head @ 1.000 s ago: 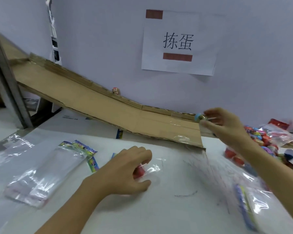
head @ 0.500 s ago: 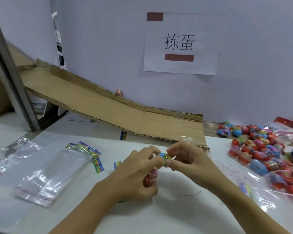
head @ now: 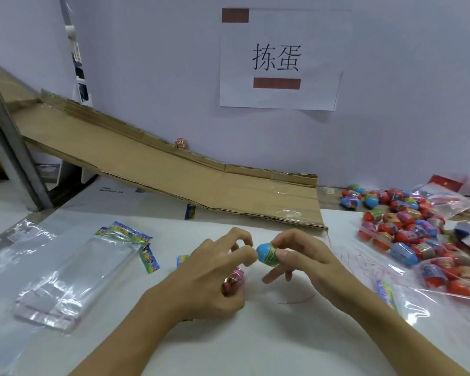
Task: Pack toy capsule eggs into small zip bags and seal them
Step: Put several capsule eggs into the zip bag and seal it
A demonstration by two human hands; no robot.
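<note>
Right grip (head: 296,256) pinching blue egg (head: 266,253), left grip (head: 215,275) curled on bagged egg (head: 234,280), egg pile (head: 407,229) right, cardboard ramp (head: 174,175) behind

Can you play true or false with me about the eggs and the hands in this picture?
1. The right hand holds a blue egg. True.
2. The blue egg is already sealed inside a bag. False: it is out in the open, pinched between thumb and fingers.
3. A big heap of loose eggs lies on the person's right side. True.
4. One egg on the ramp sits at the cardboard ramp's back edge, by the wall. True.
5. The stack of empty bags lies to the right of both hands. False: it lies to their left.
6. The left hand lies flat and holds nothing. False: its fingers curl over a bag with a red egg.
</note>
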